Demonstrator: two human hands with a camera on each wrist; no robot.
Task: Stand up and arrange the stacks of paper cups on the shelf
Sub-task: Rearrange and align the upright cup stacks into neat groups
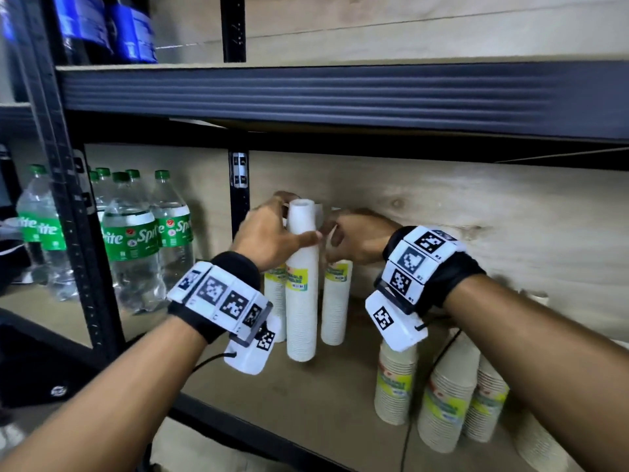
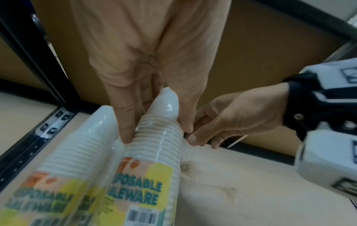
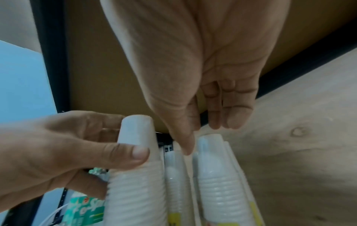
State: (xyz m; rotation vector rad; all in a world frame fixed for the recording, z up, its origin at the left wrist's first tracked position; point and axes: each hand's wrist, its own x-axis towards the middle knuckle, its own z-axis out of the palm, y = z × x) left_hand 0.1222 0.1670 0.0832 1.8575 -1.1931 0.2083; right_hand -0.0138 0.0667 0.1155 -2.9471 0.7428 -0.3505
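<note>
Bare shelf board (image 1: 289,400) before upright cup stacks (image 1: 302,301).

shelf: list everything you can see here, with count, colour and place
white cup stacks: at least three, white with yellow labels, upright at the back of the shelf board
cream cup stacks: about four, cream with yellow-green labels, front right, some leaning
Sprite bottles: several, clear with green caps and labels, left of the cups
dark bottles: a few, blue labels, upper shelf left
shelf frame: dark metal, wooden back panel
wrist trackers: two, white with black markers, one per wrist
hands: left hand grips the top of the front white stack; right hand at the top of the stack beside it, grip unclear
</note>
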